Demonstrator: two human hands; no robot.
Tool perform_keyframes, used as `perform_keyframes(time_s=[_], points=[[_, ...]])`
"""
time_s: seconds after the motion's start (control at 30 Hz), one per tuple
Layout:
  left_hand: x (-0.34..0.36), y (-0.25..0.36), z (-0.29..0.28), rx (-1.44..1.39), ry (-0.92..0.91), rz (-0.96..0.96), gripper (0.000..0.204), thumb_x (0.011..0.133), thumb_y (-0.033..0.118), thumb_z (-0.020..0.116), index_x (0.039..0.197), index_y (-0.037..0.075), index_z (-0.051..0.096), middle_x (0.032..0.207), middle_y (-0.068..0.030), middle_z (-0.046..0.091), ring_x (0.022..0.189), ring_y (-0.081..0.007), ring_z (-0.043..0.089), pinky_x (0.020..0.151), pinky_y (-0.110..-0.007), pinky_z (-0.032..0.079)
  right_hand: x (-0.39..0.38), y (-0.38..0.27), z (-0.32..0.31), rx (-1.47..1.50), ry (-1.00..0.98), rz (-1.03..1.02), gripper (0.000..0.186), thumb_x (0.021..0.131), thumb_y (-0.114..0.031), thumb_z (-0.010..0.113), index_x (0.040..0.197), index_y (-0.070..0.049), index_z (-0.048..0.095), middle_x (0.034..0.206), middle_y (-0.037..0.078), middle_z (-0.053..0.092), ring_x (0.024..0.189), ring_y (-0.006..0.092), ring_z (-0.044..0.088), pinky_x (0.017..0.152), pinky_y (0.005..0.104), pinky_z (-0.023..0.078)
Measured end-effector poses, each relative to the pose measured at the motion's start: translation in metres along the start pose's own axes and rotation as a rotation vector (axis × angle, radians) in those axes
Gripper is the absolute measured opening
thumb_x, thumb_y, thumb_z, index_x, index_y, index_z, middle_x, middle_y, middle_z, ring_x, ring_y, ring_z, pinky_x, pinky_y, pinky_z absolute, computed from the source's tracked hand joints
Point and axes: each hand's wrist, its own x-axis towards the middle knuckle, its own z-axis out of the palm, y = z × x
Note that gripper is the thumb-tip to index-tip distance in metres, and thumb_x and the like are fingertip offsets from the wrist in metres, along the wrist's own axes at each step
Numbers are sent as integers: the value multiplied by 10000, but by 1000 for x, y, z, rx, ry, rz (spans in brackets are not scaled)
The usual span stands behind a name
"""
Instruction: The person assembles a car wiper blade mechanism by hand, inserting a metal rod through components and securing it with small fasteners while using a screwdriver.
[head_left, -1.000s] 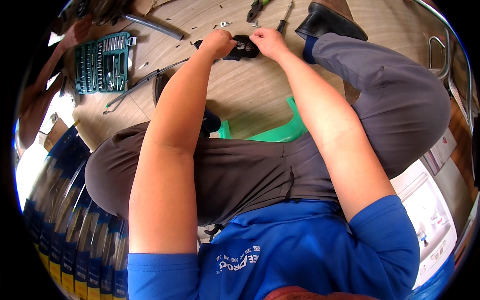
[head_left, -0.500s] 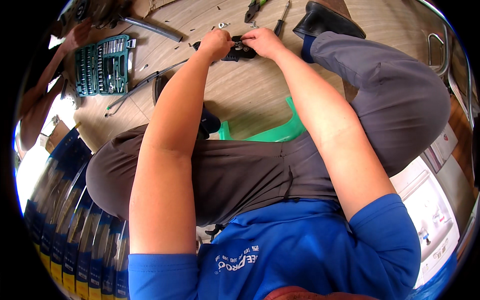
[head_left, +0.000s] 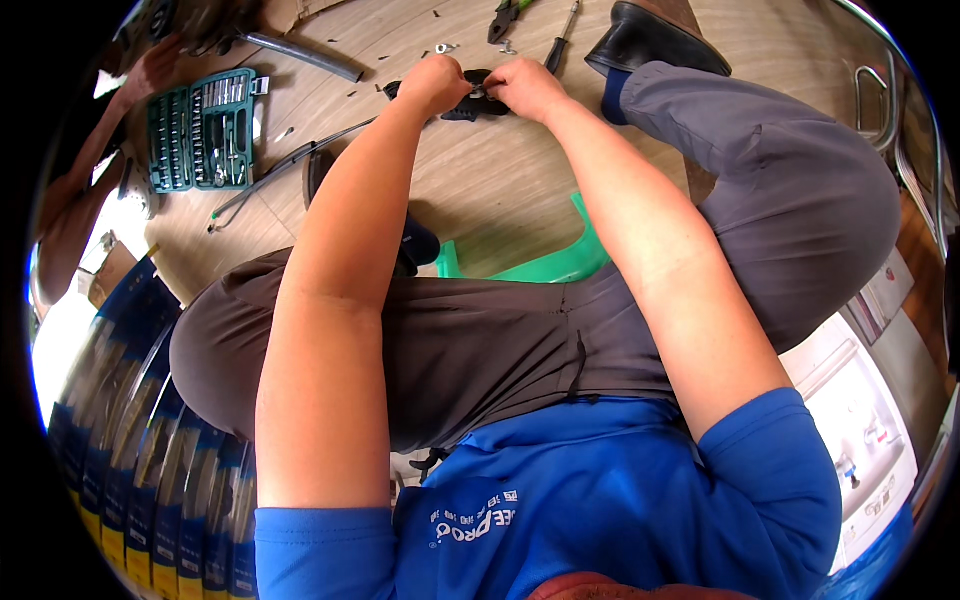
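Far out in front of me, a flat black part with a bit of metal at its middle lies on the floor. My left hand is closed, fingertips pinched at the metal from the left. From the other side, my right hand also pinches at the part's middle. Whatever small piece sits between the fingertips is too small to name. A thin black cable runs along the floor from beside my left wrist toward the lower left. Just beyond my hands lies a small white ring-shaped piece.
An open green socket set lies at the left, below a grey tube. Beyond my right hand are a screwdriver and green-handled pliers. A green plastic stool is between my legs. Another person's hand shows far left.
Both hands have shifted very slightly at the black part, the left one a little to the right. Their pinched grips look the same.
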Motion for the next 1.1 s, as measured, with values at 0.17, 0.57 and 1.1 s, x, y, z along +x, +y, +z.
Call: perform_keyframes(time_s=[0.17, 0.57, 1.1], points=[[4, 3, -1, 42, -5, -48, 266, 781, 227, 626, 917, 20, 724, 967, -193, 691, 908, -345, 666, 782, -423, 528, -5, 2, 6, -105, 0, -12, 230, 831, -254, 625, 1037, -261, 729, 979, 72, 702, 919, 261, 664, 815, 385, 526], [3, 9, -2, 67, -12, -12, 266, 793, 261, 652, 925, 43, 730, 973, -176, 695, 922, -334, 663, 793, -422, 527, -24, -9, 2, -267, -31, -21, 305, 884, -223, 514, 1119, -293, 696, 1050, 79, 687, 972, 279, 649, 873, 412, 516], [9, 18, 6, 195, -13, -36, 266, 810, 212, 629, 956, 6, 710, 1037, -202, 681, 968, -350, 656, 805, -416, 537, -26, -1, 8, -50, 38, 66, 286, 873, -233, 558, 1118, -274, 701, 1069, 80, 681, 981, 280, 642, 874, 387, 515]])
